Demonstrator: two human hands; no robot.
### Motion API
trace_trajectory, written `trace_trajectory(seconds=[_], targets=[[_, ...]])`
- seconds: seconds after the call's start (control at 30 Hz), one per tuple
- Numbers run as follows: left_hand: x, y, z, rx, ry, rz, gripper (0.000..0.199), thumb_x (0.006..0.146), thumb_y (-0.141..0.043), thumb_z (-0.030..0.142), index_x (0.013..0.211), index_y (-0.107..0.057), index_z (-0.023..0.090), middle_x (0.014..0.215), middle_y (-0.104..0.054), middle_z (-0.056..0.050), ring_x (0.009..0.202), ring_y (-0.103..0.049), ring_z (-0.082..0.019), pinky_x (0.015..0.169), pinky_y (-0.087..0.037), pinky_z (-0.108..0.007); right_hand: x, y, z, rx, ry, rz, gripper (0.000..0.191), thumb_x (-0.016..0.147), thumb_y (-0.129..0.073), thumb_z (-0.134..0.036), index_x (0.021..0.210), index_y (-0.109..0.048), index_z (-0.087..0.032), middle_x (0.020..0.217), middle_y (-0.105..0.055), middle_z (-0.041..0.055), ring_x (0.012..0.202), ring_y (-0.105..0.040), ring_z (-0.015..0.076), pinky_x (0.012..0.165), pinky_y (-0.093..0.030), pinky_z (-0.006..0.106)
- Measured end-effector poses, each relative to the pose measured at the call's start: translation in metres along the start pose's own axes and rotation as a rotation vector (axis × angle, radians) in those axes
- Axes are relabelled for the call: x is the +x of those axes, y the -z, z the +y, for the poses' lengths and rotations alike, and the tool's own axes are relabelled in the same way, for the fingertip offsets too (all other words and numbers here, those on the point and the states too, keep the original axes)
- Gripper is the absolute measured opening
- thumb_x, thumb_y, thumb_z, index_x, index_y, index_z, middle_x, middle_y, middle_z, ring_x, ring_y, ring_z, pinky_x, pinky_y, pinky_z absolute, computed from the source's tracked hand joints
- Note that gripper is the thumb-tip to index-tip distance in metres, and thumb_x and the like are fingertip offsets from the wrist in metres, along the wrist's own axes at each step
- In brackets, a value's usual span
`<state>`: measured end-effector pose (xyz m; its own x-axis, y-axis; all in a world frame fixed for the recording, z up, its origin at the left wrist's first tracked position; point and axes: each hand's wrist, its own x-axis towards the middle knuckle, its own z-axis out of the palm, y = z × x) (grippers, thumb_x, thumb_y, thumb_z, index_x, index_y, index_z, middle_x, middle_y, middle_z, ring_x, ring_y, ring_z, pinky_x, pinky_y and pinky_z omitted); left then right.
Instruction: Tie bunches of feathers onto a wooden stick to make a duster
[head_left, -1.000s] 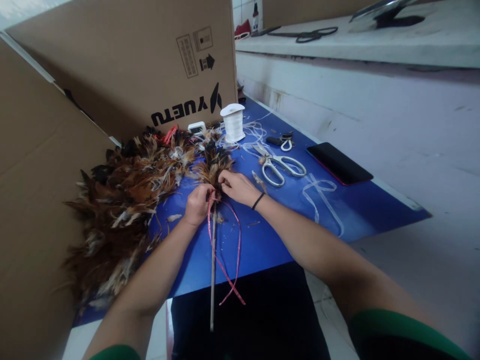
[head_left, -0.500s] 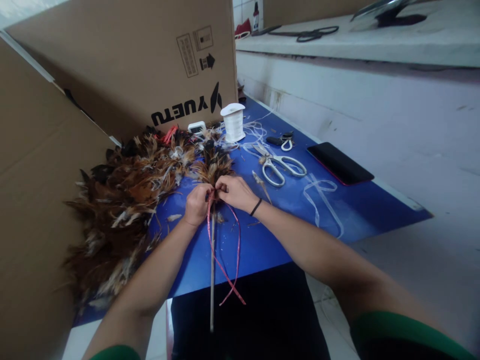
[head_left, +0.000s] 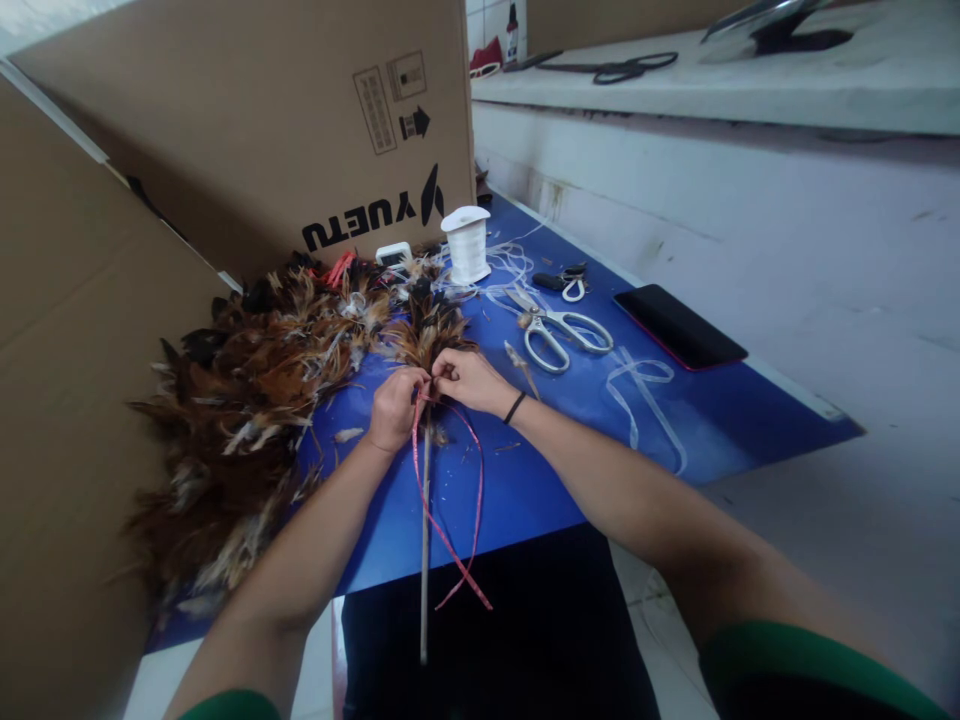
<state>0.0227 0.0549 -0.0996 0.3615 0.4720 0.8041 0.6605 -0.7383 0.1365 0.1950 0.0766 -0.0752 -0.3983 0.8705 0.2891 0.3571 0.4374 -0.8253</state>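
Your left hand (head_left: 397, 408) grips the stick (head_left: 424, 560) near the base of the feather bundle (head_left: 427, 335); your right hand's (head_left: 476, 383) fingers curl there too, can't tell exact hold. Bundle fans just beyond both hands' fingertips, pink ribbon (head_left: 466, 574) dangles below. Feather pile (head_left: 277, 370) left of fingers, scissors (head_left: 552, 318) right.

Upside-down "YUETU" (head_left: 358, 222) in black and a right-pointing arrow (head_left: 415, 124) on the cardboard box (head_left: 285, 130), its smaller print (head_left: 374, 111) unreadable.
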Motion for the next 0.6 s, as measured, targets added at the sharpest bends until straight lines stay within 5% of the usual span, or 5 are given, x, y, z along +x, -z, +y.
trace_trajectory(seconds=[0.3,0.6], targets=[[-0.001,-0.001,0.0,-0.031,0.036,-0.036,0.008,0.083,-0.056,0.017,0.087,-0.05,0.019,0.086,-0.065,-0.004,0.08,-0.062,-0.011,0.068,-0.05,-0.023,0.001,0.002,0.002,-0.049,0.009,-0.011,0.008,0.07,-0.053,-0.015,0.077,-0.056,-0.017,0.065,-0.057,-0.0033,0.057,-0.049,0.0081,0.058,-0.036,0.02],[-0.001,0.0,0.001,0.007,0.045,-0.032,0.006,0.083,-0.056,0.019,0.089,-0.053,0.018,0.082,-0.065,-0.002,0.071,-0.061,-0.01,0.065,-0.05,-0.022,-0.007,0.006,-0.007,-0.319,0.186,0.019,0.013,0.074,-0.05,-0.015,0.086,-0.055,-0.02,0.084,-0.058,0.0011,0.068,-0.05,0.0122,0.063,-0.034,0.023]])
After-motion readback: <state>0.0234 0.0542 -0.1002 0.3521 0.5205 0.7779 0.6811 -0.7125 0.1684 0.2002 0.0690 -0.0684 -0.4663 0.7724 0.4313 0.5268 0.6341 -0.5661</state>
